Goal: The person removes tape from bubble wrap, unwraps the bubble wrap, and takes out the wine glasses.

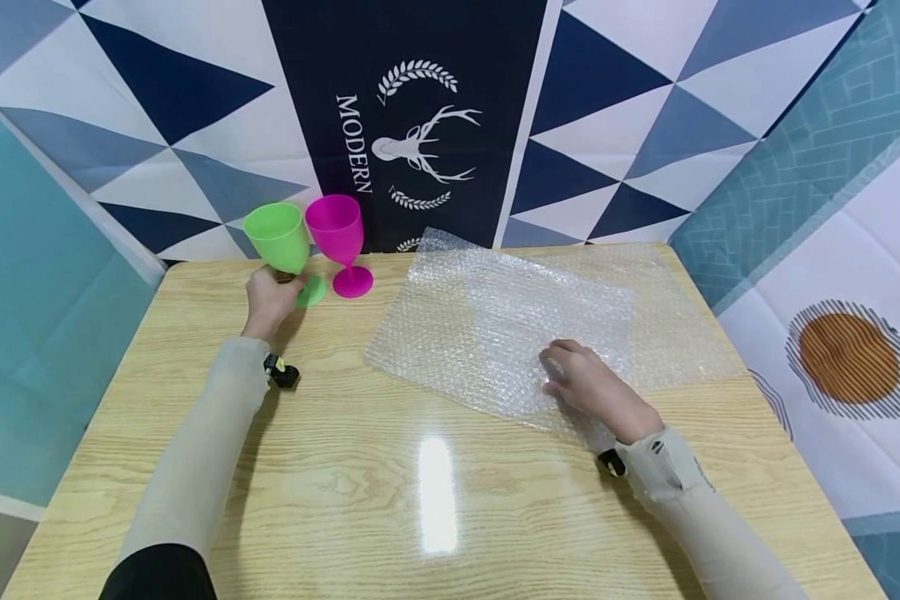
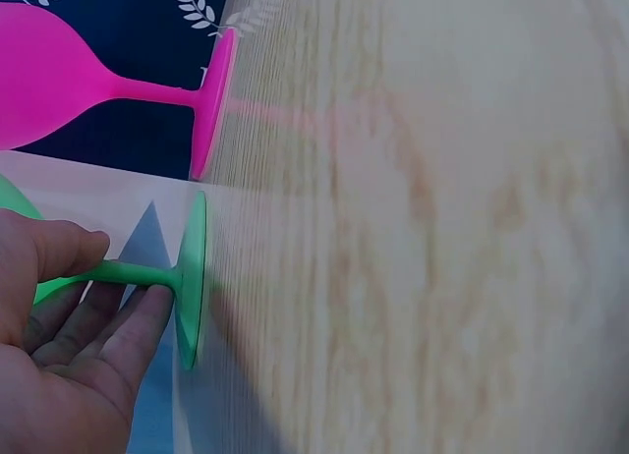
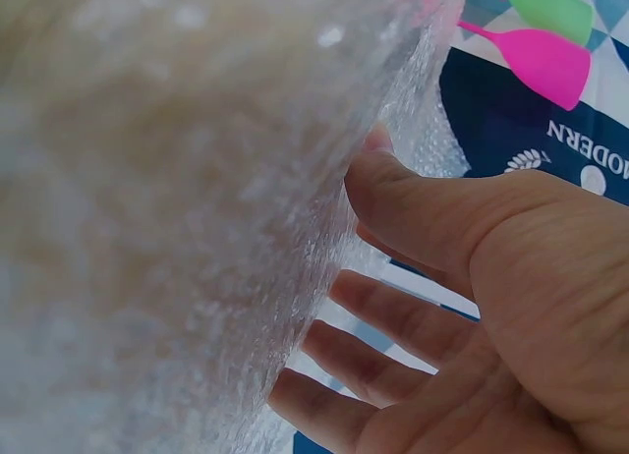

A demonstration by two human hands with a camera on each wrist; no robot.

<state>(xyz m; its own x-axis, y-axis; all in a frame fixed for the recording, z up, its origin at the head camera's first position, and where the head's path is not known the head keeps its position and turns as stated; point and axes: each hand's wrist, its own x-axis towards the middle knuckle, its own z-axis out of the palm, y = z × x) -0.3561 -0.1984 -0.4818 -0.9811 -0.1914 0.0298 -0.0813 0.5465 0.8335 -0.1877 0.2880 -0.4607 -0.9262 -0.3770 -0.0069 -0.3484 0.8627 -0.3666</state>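
My left hand (image 1: pixel 272 296) holds a green plastic goblet (image 1: pixel 277 237) by its stem. In the left wrist view, the thumb and fingers pinch that stem (image 2: pixel 133 272) just above the round foot; I cannot tell whether the foot touches the table. Just right of it stands a magenta goblet (image 1: pixel 336 233), upright and apart from the hand. On the right, my right hand (image 1: pixel 588 379) rests on a sheet of bubble wrap (image 1: pixel 487 325). Its fingertips touch the plastic in the right wrist view, with the fingers (image 3: pixel 393 312) spread and loosely bent.
A second sheet of bubble wrap (image 1: pixel 682 333) lies partly under the first, reaching toward the table's right edge. The wooden table (image 1: pixel 345 483) meets a patterned cloth backdrop (image 1: pixel 420 100) at its far edge. Light glares off the front middle.
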